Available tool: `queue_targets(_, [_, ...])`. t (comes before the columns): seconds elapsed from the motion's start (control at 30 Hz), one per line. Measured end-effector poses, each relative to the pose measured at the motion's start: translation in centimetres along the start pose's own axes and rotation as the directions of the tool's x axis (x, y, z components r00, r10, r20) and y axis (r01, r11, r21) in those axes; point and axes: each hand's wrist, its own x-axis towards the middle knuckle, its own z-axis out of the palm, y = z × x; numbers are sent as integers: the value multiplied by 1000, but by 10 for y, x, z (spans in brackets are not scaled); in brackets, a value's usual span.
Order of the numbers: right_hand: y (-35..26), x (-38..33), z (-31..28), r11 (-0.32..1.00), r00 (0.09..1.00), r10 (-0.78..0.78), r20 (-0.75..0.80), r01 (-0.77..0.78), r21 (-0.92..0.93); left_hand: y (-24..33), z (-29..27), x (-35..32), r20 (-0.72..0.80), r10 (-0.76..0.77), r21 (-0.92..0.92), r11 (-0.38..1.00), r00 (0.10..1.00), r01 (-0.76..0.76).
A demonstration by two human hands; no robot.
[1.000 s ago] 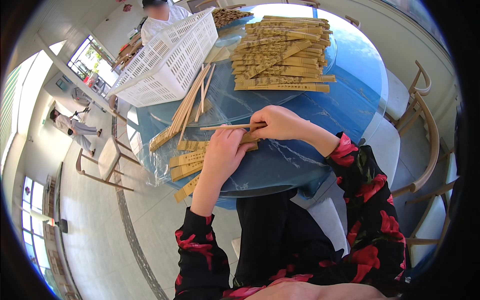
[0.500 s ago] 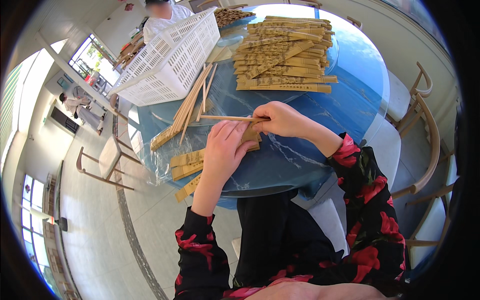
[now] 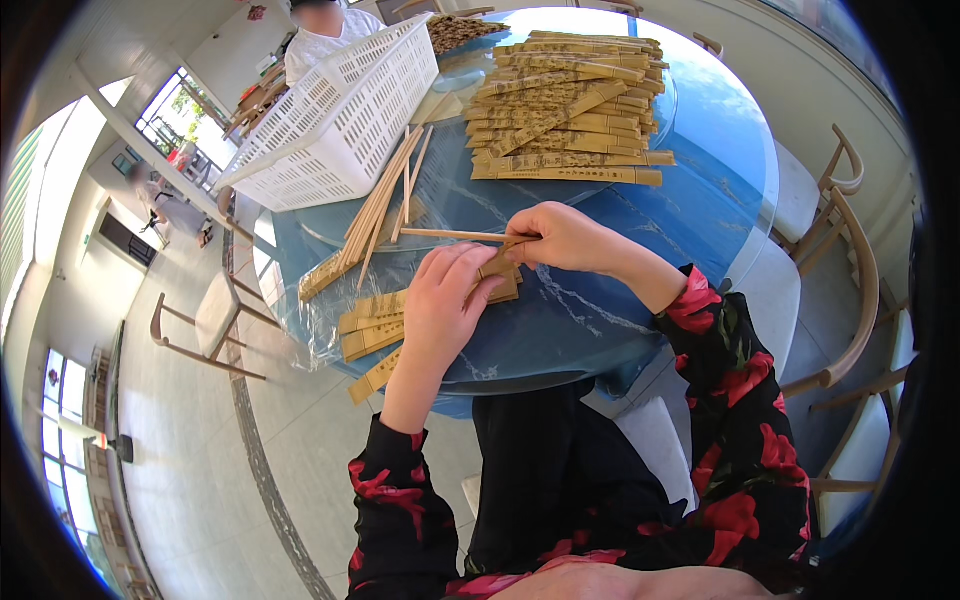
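My right hand [image 3: 565, 238] is closed, pinching the end of a pair of wooden chopsticks [image 3: 450, 235] that points left over the table. Just below them, my left hand [image 3: 450, 295] grips a brown paper chopstick sleeve [image 3: 497, 264], whose upper end meets my right fingertips. Whether the chopstick tips are inside the sleeve is hidden by my fingers. More flat paper sleeves [image 3: 372, 325] lie fanned under my left wrist near the table edge. Loose chopsticks [image 3: 385, 195] lie in a bundle beyond my left hand, partly over another sleeve.
A large pile of brown chopstick sleeves [image 3: 570, 110] lies at the far middle of the round blue table [image 3: 590, 300]. A white plastic basket [image 3: 330, 130] stands at the far left, with a person [image 3: 325, 45] behind it. Wooden chairs [image 3: 850, 290] stand to the right.
My left hand has shifted slightly, and the sleeve's upper end now sits closer to my right fingertips. The chopsticks stay in my right hand. A distant person at left has changed posture.
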Motion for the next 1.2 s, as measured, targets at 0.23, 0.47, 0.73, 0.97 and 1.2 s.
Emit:
queue_targets(0.23, [0, 2, 2, 1000, 1000, 0, 8, 0, -2, -3, 1, -2, -1, 6, -28, 1000, 1000, -6])
queue_targets(0.47, [0, 1, 4, 999, 999, -23, 35, 21, 42, -1, 0, -2, 27, -22, -31, 999, 999, 23])
queue_targets(0.73, [-1, 1, 1, 999, 999, -36, 24, 36, 20, 2, -1, 0, 0, -71, -68, 995, 997, 71])
queue_targets(0.97, [-1, 1, 3, 998, 998, -63, 30, 63, -1, 0, 0, -1, -12, -79, -100, 992, 997, 78])
queue_targets(1.2, [0, 1, -1, 997, 997, -79, -21, 79, 14, -2, -2, -2, -38, -123, -121, 986, 992, 118])
